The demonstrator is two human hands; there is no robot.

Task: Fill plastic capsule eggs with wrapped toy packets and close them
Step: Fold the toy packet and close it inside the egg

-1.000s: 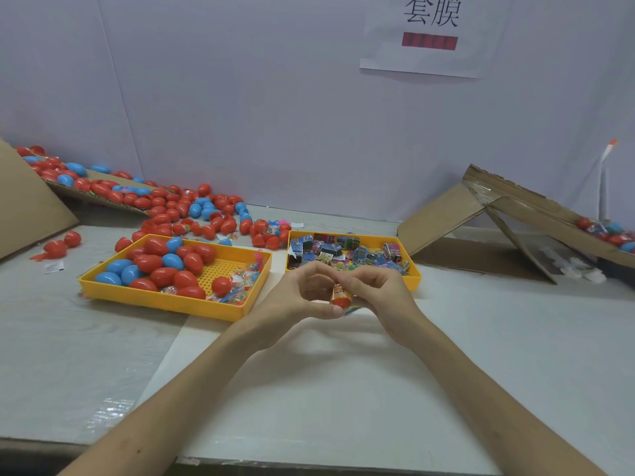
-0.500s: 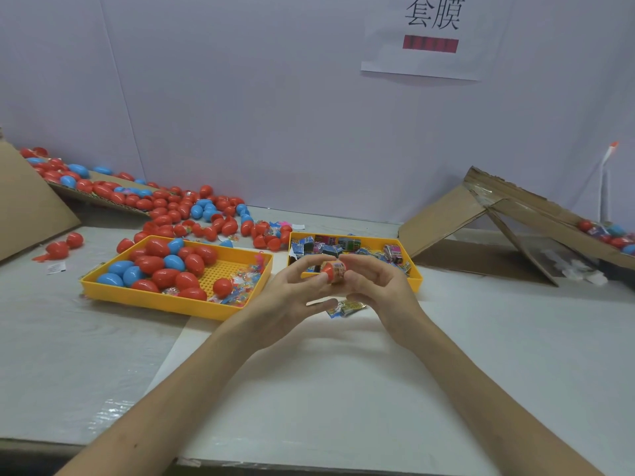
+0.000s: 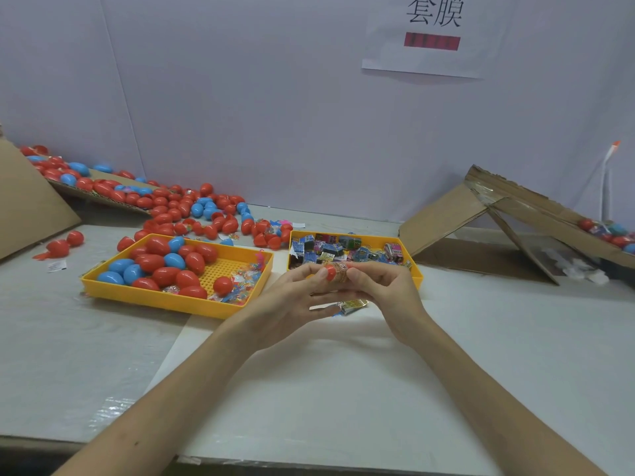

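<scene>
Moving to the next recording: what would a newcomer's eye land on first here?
At mid-table the left hand and right hand pinch a red egg between their fingertips, just in front of a yellow packet tray full of toy packets. To the left, a yellow egg tray holds red and blue eggs, and many loose eggs spill across the back left toward the wall.

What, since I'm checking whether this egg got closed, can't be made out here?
Head view:
1. Red capsule egg: left hand and right hand cover its seam; closed or not, unclear.
2. Wrapped packet below the hands: partly hidden by left hand; held or lying, unclear.
3. Eggs in right cardboard box: cut by frame edge.
4. Packets in right yellow tray: prints too small.
</scene>
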